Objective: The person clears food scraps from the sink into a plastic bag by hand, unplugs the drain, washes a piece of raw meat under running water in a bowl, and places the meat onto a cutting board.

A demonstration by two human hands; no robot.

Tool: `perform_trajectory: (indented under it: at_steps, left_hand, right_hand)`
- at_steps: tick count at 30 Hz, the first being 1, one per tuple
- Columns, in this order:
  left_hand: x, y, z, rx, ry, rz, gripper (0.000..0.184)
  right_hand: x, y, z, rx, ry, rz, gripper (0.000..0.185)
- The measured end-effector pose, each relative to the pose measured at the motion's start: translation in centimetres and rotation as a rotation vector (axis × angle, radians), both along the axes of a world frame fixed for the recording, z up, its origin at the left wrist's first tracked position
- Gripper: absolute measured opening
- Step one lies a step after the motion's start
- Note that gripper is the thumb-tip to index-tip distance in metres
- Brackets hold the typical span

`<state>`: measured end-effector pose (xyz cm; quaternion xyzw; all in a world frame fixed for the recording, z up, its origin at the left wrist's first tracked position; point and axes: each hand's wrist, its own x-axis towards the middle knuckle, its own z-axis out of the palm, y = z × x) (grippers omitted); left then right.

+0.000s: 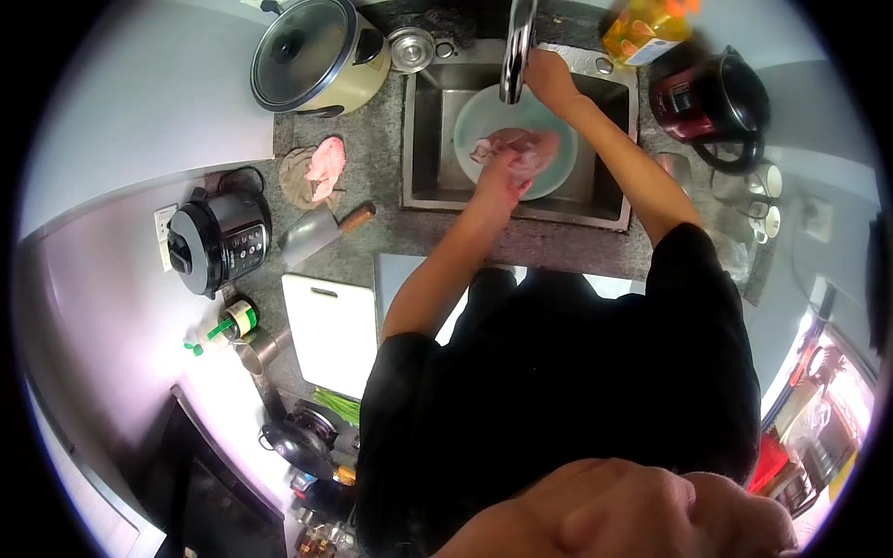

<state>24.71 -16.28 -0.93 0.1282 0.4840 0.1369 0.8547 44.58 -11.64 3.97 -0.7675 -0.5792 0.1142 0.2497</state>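
Over a pale green bowl in the metal sink, my left hand is closed on a piece of pale pink raw meat. My right hand is at the chrome faucet, its fingers partly hidden behind the spout. Left of the sink, another piece of raw meat lies on a round board. A cleaver with a wooden handle rests just below that board.
A rice cooker stands at the upper left, a pressure cooker at the left. Below the cleaver lies a white cutting board. Right of the sink are a dark red kettle, an orange bottle and cups.
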Motion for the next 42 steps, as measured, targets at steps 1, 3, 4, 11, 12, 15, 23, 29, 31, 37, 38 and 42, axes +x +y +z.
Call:
perform_trajectory:
  at_steps: [1,3,4,11,12,15,23,29,31,37,38,42]
  left_hand:
    - [-0.1,-0.1,0.0,-0.009,0.022,0.012,0.036]
    - [-0.2,-0.1,-0.1,0.011,0.041,-0.012,0.035]
    - [-0.3,-0.1,-0.2,0.028,0.053,-0.036,0.035]
    - [-0.8,0.6,-1.9,0.087,0.016,-0.065,0.032]
    - [-0.7,0.7,-1.7,0.099,0.02,-0.1,0.032]
    - [-0.1,1.0,-0.5,0.153,-0.021,-0.15,0.031]
    - [1.3,3.3,-0.3,0.178,0.138,-0.149,0.037]
    - [0.9,3.0,0.0,0.203,0.127,-0.232,0.035]
    - [0.7,2.8,-0.3,0.185,0.139,-0.222,0.036]
    - [0.8,1.9,-0.8,0.101,0.198,-0.144,0.032]
    - [1.0,1.7,-0.9,0.119,0.182,-0.146,0.029]
    - [1.8,1.2,-1.3,0.117,0.331,-0.16,0.026]
  right_hand:
    - [-0.1,-0.2,-0.4,0.026,0.05,-0.005,0.021]
    - [-0.7,-0.9,-1.6,0.154,0.158,-0.075,0.025]
    - [-1.3,-1.5,-2.2,0.279,0.257,-0.146,0.031]
    - [-6.7,-9.3,-6.7,0.357,0.011,-0.303,0.045]
    - [-6.9,-10.0,-6.8,0.142,0.604,-0.385,0.045]
    - [-6.8,-10.4,-7.0,-0.102,1.248,-0.492,0.046]
    - [-3.1,-5.5,-4.7,0.558,0.277,-0.437,0.045]
    - [3.1,2.9,-6.1,0.012,0.051,0.319,0.022]
    - [0.7,0.9,-3.0,0.034,0.358,0.183,0.019]
    - [-1.1,0.0,-3.8,0.036,0.36,-0.001,0.022]
    - [-1.7,-0.6,-4.0,0.306,0.239,-0.043,0.026]
    - [-5.6,-6.5,-6.0,0.327,0.171,-0.207,0.039]
